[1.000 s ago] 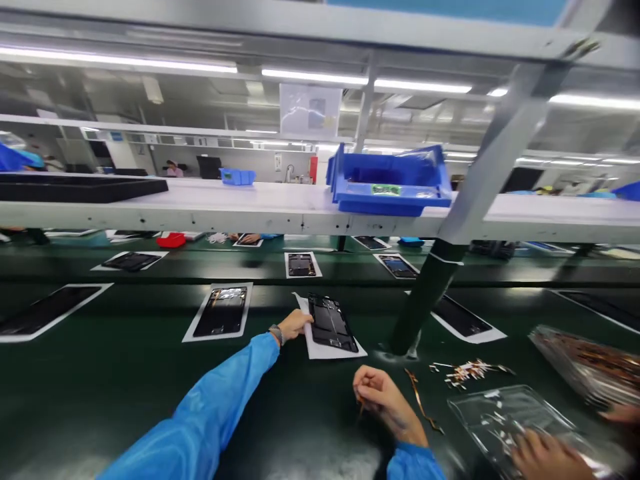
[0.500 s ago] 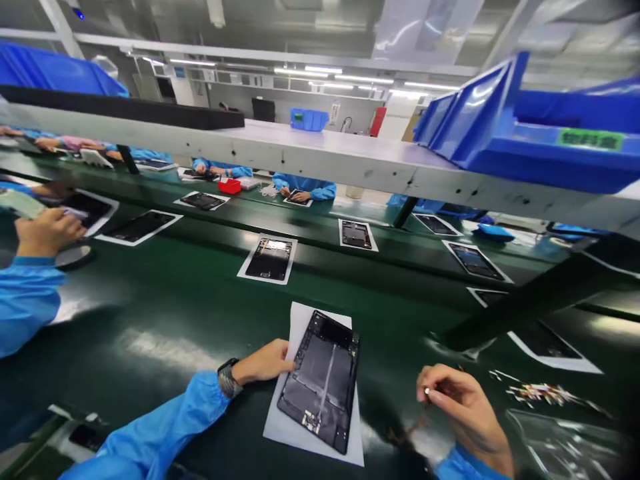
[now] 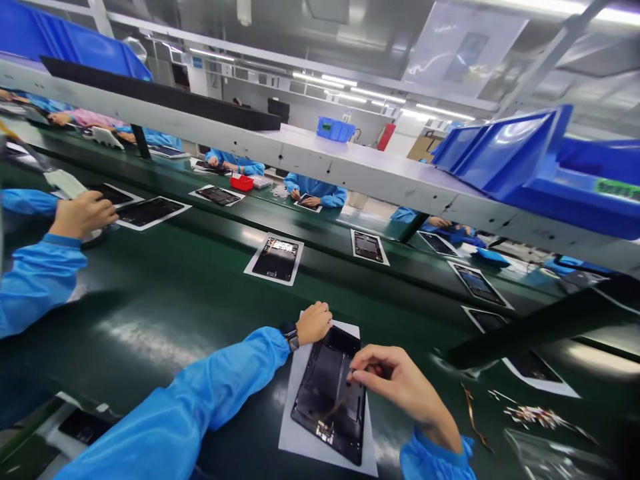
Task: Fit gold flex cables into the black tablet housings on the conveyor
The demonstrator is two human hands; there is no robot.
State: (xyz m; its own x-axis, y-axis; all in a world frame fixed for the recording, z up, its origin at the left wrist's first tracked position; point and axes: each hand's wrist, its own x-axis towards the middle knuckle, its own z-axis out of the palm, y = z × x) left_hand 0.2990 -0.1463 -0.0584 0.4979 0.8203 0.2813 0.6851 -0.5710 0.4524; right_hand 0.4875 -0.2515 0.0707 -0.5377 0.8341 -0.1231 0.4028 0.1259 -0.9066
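Note:
A black tablet back shell [image 3: 327, 393] lies on a white sheet [image 3: 295, 437] on the dark green belt in front of me. My left hand [image 3: 313, 322] rests curled on the shell's upper left corner, steadying it. My right hand [image 3: 393, 381] hovers over the shell's right side, fingers pinched on a thin coppery strip that trails down across the shell. Both arms wear blue sleeves, and a watch sits on my left wrist.
More shells on white sheets [image 3: 276, 259] lie along the belt. A co-worker's hands [image 3: 83, 213] work at the left. A white shelf [image 3: 320, 170] with blue bins [image 3: 520, 163] crosses overhead. Loose coppery strips [image 3: 537, 417] and a clear tray [image 3: 555, 453] lie at the right.
My right hand has moved left from the belt onto the shell, carrying the strip. My left hand has shifted up to the shell's top corner. The view has tilted slightly.

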